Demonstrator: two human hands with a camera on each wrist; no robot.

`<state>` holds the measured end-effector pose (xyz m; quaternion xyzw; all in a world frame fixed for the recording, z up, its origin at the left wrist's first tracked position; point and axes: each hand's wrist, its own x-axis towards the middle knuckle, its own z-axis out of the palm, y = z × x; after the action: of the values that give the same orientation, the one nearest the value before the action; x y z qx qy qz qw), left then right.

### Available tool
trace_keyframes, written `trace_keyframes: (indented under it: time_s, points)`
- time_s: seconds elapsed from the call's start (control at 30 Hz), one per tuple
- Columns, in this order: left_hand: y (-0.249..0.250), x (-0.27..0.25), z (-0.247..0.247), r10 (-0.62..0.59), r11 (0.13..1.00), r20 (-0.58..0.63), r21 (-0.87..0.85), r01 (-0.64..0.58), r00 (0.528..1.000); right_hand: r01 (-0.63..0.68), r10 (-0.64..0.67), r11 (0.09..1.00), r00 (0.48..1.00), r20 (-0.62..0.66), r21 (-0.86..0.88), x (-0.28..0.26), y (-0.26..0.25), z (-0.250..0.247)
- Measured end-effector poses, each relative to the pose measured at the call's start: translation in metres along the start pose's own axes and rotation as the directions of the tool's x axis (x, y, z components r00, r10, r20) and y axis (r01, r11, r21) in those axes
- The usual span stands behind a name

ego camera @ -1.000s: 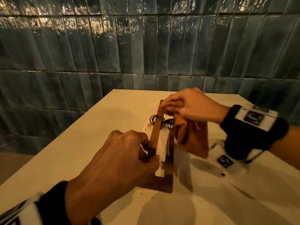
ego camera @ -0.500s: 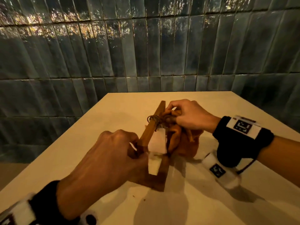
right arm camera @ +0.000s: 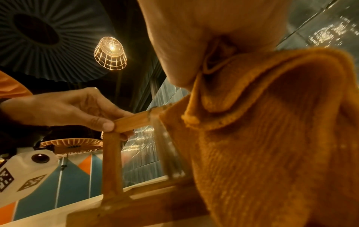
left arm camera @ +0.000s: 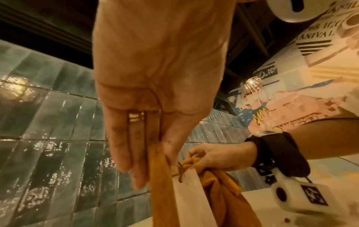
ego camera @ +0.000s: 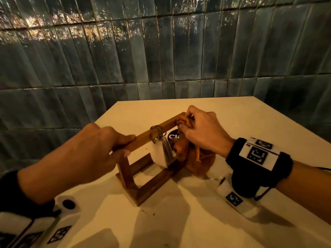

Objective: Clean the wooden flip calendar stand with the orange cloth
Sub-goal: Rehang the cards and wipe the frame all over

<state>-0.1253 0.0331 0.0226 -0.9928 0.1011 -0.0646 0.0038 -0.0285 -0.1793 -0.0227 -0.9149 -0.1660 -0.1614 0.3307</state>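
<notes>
My left hand [ego camera: 77,158] pinches the stand's [ego camera: 143,176] top bar; my right hand [ego camera: 202,131] bunches the orange cloth [ego camera: 197,161] against its far end. Hard rubbing could tip it.

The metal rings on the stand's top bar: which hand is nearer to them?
Right. The right hand holds the cloth just beside the rings; the left hand grips the bar's other end.

Dim, warm amber lighting throughout. A caged pendant lamp [right arm camera: 110,53] glows overhead; glare speckles the glazed wall tiles [ego camera: 53,31]. Hard shadows cross the table [ego camera: 232,122]. Wide-angle bending at edges; nearest surfaces in both wrist views blur.
</notes>
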Motion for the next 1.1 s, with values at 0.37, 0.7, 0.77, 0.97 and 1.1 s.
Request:
trace_keyframes:
  time_s: [0.37,0.7,0.77,0.97,1.1]
  points:
    - [0.003,-0.004,-0.002,0.01,1.0,0.046,0.025,-0.011,0.999,0.115,-0.119,0.993,0.985,0.123,0.033,-0.011,-0.022,0.0]
    - [0.007,0.0,-0.005,0.02,0.999,0.106,0.036,-0.024,0.994,-0.009,0.011,0.999,0.999,0.042,-0.038,0.021,0.0,-0.005]
    - [0.009,0.0,-0.007,-0.001,0.999,0.136,0.039,-0.004,0.991,-0.078,0.08,0.994,0.996,0.031,-0.073,0.027,0.007,-0.013]
    - [0.005,0.003,-0.028,-0.024,0.997,0.302,0.082,-0.001,0.953,-0.304,0.318,0.93,0.947,0.037,-0.209,0.019,0.045,-0.055]
    - [0.028,0.024,-0.052,0.011,0.985,0.258,0.165,-0.055,0.966,-0.265,0.294,0.936,0.951,0.096,-0.232,0.014,0.05,-0.06]
